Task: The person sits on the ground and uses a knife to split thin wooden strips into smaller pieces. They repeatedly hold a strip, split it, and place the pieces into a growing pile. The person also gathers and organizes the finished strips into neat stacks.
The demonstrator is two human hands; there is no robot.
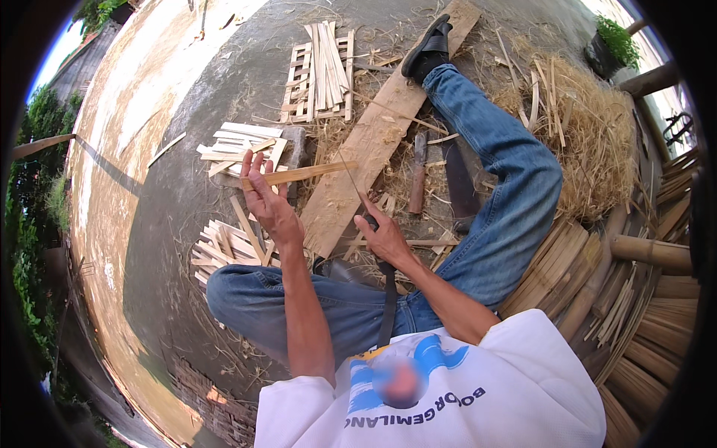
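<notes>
My left hand (273, 207) is closed on one end of a flat bamboo strip (314, 173), which points to the right over a long wooden plank (358, 164). In my right hand (387, 240) is a knife, its thin blade (350, 173) slanting up and left. The blade meets or crosses the strip near its far end; whether it cuts in, I cannot tell. A long dark piece (389, 299) runs from under my right hand back to my lap, perhaps the knife's handle. One foot, in a dark sandal (428, 43), rests on the plank's far end.
Pale split strips lie in a far-left pile (243, 145), a near-left pile (228, 243) and on a slatted wooden rack (297, 82). Right of the plank are a wooden-handled tool (418, 175) and a dark flat piece (458, 179). Shavings (597, 149) heap at the right, above split bamboo (556, 261).
</notes>
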